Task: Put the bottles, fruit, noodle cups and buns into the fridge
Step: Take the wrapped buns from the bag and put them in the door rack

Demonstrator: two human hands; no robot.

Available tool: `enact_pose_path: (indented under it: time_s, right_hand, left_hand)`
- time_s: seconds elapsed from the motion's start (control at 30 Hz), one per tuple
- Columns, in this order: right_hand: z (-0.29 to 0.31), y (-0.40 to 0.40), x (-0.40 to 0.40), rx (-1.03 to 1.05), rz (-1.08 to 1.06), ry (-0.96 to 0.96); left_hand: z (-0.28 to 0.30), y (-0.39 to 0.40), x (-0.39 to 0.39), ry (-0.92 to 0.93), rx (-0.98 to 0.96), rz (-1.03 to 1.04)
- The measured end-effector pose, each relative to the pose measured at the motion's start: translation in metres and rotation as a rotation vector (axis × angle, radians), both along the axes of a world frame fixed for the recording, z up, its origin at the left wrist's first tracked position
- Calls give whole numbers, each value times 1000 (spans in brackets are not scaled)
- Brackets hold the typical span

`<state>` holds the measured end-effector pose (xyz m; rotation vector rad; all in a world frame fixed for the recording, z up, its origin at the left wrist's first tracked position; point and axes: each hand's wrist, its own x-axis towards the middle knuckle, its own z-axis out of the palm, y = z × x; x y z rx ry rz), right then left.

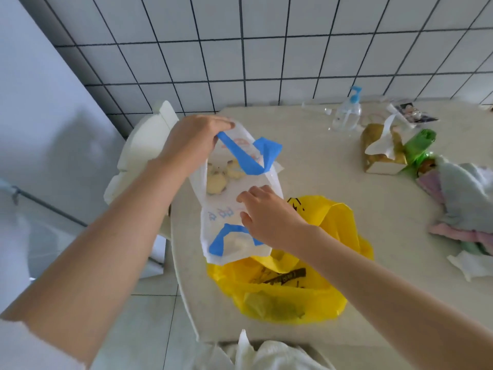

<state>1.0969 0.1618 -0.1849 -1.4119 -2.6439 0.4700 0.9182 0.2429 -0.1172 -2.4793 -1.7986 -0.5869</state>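
Buns [220,177] showed pale through a white bag [232,209]; left hand [192,141] pinched its rim, right hand [266,214] gripped its side.

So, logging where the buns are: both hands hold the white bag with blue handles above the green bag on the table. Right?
Not quite. The bag under the white bag is yellow, not green, as the head view shows. Left hand and right hand do hold it above the table.

Clear pump bottle [346,116], tissue pack [381,150] and crumpled cloths [464,198] on the beige table [333,169].
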Motion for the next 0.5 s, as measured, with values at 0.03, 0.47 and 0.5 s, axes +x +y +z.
enact_pose_path:
  time_s: [0.03, 0.47, 0.5]
  right_hand:
    - [-2, 4, -3, -21, 9, -33]
    - [-55, 87, -72, -252, -85, -272]
    - [-60, 94, -77, -265, -102, -277]
  left_hand:
    - [1, 2, -1, 11, 0, -10]
    - [8, 29, 4, 116, -34, -77]
    - [8, 33, 2, 120, -38, -78]
